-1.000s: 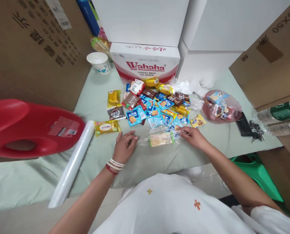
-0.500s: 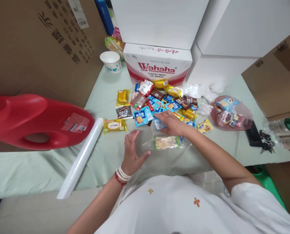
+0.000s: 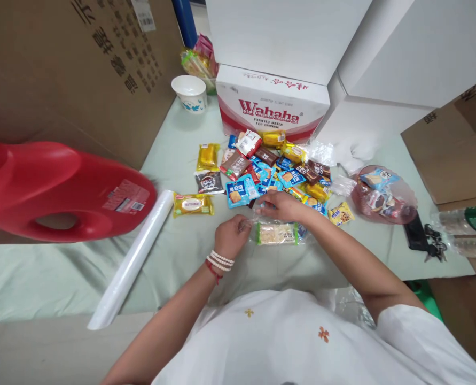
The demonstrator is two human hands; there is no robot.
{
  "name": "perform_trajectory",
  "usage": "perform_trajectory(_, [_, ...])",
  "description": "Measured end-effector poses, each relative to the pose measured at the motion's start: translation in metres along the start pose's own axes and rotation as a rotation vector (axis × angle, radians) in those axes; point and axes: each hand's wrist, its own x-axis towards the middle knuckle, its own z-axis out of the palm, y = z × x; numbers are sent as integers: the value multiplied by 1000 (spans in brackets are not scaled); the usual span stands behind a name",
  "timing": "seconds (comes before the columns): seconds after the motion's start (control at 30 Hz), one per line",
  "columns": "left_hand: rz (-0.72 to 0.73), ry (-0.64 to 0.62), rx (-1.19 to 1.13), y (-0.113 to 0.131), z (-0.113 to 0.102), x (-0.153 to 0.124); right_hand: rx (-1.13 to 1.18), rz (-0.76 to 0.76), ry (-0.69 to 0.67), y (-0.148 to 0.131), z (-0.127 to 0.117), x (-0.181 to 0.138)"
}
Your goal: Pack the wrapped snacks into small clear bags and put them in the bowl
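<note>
A clear plastic bag (image 3: 254, 227) lies at the near side of the table, with a green-ended wrapped snack (image 3: 276, 233) and part of a blue packet (image 3: 302, 231) in or under it. My left hand (image 3: 232, 234), with beads at the wrist, is closed at the bag's left edge. Over the bag's upper edge, my right hand (image 3: 278, 206) pinches the film, its fingers bent. Just beyond both hands spreads a heap of wrapped snacks, among them a light-blue packet (image 3: 241, 191), a brown packet (image 3: 235, 165) and a yellow one (image 3: 193, 204).
On the left stand a red plastic jug (image 3: 85, 176) and a white film roll (image 3: 133, 256). A Wahaha carton (image 3: 273, 107) and paper cup (image 3: 190, 93) are at the back. To the right are a pink bowl (image 3: 406, 200) with packets, keys (image 3: 435, 243) and bottles (image 3: 462, 218).
My left hand has moved right and closed at the bag's edge. My right hand has drawn back slightly from the heap, its fingers now bent onto the film. The view has shifted a little.
</note>
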Motion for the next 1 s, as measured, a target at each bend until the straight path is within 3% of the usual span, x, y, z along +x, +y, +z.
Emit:
perform_trajectory(0.13, [-6,5,24,-1,-3,1,-73,89,-97,9,1,-15])
perform_trajectory(0.3, [-25,27,46,0,-8,2,-49,3,97,-6,10,-48])
perform_trajectory(0.37, [4,47,-5,-3,-11,5,-70,-68,99,-15,22,-66])
perform_trajectory(0.5, [-52,12,-344,-11,-19,15,-162,-120,7,-24,54,-94])
perform_trajectory(0.6, [-178,-122,-749,-8,-22,17,-190,-114,53,-23,70,-100])
perform_trajectory(0.67, [-191,-179,-903,1,-21,14,-183,-128,98,-22,75,-100])
perform_trajectory(0.83, [-85,-177,-786,21,-21,6,-115,-139,189,-18,84,-99])
perform_trajectory(1.0, [-142,-55,-846,12,-25,3,135,-128,372,-6,99,-101])
